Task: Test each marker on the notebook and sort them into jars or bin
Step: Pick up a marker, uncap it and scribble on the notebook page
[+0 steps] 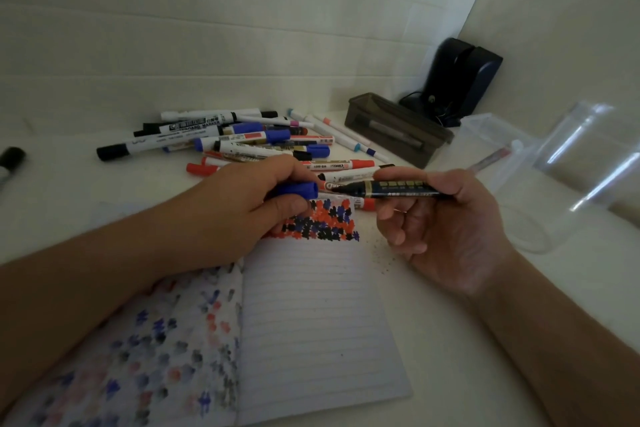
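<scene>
Nearest us, the open notebook (311, 315) lies flat on the worktop (467, 340), its left page crowded with faded test blots, its right page lined and mostly bare, with a dense band of black, red and blue marks along its top. Just above that band, both hands meet. The left hand (242, 204) has its grip clenched round a blue cap (298, 190); the right hand (446, 222) pinches a dark-barrelled marker (394, 188) by thumb and fingertips, tip exposed and pointing left at the cap. Cap and tip sit nearly touching, so this looks like the moment of uncapping or recapping, I can't tell which. Holding both over the page keeps the tip close to fresh lines below, and there's plenty of those.

Behind, the marker pile (242, 142) sprawls, untested stock I'd guess. Off right, two clear jars (588, 163), one with a pen inside, stand within easy reach; the dark bin (394, 128) sits further back, beside black speakers (460, 80). The lane rightward is open.
</scene>
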